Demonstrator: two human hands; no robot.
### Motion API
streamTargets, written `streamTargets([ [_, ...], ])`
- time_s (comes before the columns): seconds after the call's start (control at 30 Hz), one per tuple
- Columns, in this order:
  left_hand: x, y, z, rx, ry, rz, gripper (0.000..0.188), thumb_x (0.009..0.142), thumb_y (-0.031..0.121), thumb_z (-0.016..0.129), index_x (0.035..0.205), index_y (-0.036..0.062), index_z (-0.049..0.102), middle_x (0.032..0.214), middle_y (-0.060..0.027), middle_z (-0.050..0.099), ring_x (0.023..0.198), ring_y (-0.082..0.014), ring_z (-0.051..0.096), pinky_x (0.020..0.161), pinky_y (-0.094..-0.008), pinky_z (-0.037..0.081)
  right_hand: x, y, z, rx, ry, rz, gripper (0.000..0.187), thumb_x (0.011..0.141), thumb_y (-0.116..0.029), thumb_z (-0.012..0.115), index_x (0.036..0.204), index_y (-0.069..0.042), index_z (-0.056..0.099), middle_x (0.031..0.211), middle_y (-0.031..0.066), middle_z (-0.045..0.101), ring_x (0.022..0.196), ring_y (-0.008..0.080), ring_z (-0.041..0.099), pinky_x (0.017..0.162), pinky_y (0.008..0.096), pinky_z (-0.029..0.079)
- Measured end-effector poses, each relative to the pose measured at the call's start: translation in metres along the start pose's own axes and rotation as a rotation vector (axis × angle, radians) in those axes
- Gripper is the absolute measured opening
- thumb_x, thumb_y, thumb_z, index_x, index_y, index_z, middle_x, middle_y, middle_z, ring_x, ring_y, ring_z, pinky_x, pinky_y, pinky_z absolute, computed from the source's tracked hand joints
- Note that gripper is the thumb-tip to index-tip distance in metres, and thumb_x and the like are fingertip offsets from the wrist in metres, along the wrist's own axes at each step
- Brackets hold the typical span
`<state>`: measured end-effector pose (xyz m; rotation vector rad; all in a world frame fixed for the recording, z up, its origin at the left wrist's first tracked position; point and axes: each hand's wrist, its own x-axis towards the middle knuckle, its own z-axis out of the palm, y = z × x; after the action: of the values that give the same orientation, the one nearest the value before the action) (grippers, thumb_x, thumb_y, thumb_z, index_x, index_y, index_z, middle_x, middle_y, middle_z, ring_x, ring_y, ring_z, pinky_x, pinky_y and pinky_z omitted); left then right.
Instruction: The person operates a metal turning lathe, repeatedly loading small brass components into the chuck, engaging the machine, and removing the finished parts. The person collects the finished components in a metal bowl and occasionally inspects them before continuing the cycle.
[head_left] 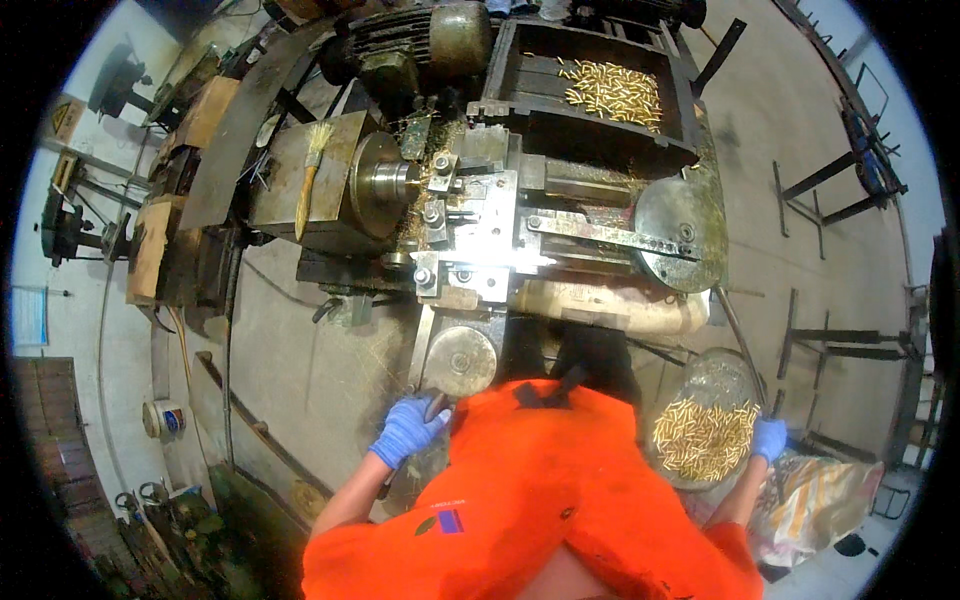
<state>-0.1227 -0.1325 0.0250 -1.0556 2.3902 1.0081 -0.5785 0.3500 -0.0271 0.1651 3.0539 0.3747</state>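
— Down by the orange shirt (545, 480), what are the hands doing?

— They're well apart, one on each side of the body, both in blue gloves. The left hand (408, 430) is curled shut around a dark handle (436, 403) just under the round handwheel (459, 361) at the front of the lathe (480, 215). The right hand (768, 438) is out at the rim of a shallow round metal pan (716, 372); its fingers are bent against the edge, but I can't tell whether it truly grips the rim or only touches it.

— What's in the pan?

— A heap of small brass pieces (705, 440), short and rod-like, piled in the nearer half. A striped sack (815, 500) lies just beside it, under the right forearm.

— And farther on?

— Past the handwheel sits the carriage with its bolted tool block (465, 225), brightly lit, and left of it the round chuck (380, 185). A straw brush (310, 175) lies on the flat housing beside the chuck. On the right a large round disc (683, 232) is speckled with chips. Farthest back, a dark open tray (590, 95) holds another scatter of the same brass pieces, and a motor (430, 40) sits to its left.
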Motion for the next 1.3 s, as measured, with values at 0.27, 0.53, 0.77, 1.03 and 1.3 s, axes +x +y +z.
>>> streamTargets([
  [0.27, 0.000, -0.002, 0.003, -0.088, 0.042, 0.014, 0.042, 0.083, 0.044, 0.054, 0.078, 0.0023, 0.056, 0.069, -0.0243, 0.055, 0.065, -0.0421, 0.053, 0.057, -0.0451, 0.042, -0.037, -0.018, -0.009, 0.095, -0.073, 0.003, 0.035, 0.072, -0.040, 0.064, 0.087, -0.008, 0.066, 0.082, 0.0173, 0.065, 0.080, 0.0340, 0.062, 0.073, 0.0410, 0.048],
  [0.53, -0.040, 0.000, -0.010, -0.451, 0.005, -0.209, 0.041, 0.085, 0.043, 0.056, 0.088, 0.0022, 0.063, 0.063, -0.0081, 0.059, 0.058, -0.0207, 0.054, 0.058, -0.0373, 0.044, 0.011, -0.164, -0.056, 0.100, 0.332, -0.460, 0.036, 0.074, -0.048, 0.061, 0.091, -0.017, 0.067, 0.082, 0.0125, 0.065, 0.076, 0.0330, 0.061, 0.069, 0.0419, 0.047],
  [0.77, -0.119, -0.068, 0.066, -0.825, 0.652, -0.682, 0.035, 0.089, 0.034, 0.057, 0.076, 0.0024, 0.065, 0.061, -0.0011, 0.055, 0.055, -0.0080, 0.047, 0.051, -0.0264, 0.041, 0.141, -0.251, -0.101, -0.083, 0.318, -0.524, 0.035, 0.082, -0.046, 0.050, 0.091, -0.018, 0.069, 0.091, 0.0102, 0.066, 0.088, 0.0315, 0.060, 0.079, 0.0478, 0.043],
  [1.03, -0.090, -0.036, 0.081, -0.883, 1.193, -0.850, 0.036, 0.091, 0.030, 0.054, 0.063, 0.0075, 0.056, 0.054, 0.0009, 0.048, 0.048, -0.0070, 0.043, 0.044, -0.0255, 0.034, 0.234, -0.343, -0.090, -0.057, 0.477, -0.732, 0.026, 0.078, -0.032, 0.058, 0.091, -0.011, 0.063, 0.106, 0.0101, 0.060, 0.119, 0.0297, 0.043, 0.103, 0.0484, 0.025],
  [1.3, 0.015, -0.122, -0.052, -0.510, 1.260, -0.456, 0.045, 0.092, 0.033, 0.051, 0.056, 0.0062, 0.047, 0.052, 0.0031, 0.037, 0.051, -0.0079, 0.033, 0.046, -0.0296, 0.028, 0.202, -0.298, -0.087, -0.075, 0.249, -0.647, 0.022, 0.075, -0.029, 0.061, 0.079, -0.008, 0.066, 0.085, 0.0131, 0.064, 0.095, 0.0308, 0.056, 0.093, 0.0412, 0.037],
])
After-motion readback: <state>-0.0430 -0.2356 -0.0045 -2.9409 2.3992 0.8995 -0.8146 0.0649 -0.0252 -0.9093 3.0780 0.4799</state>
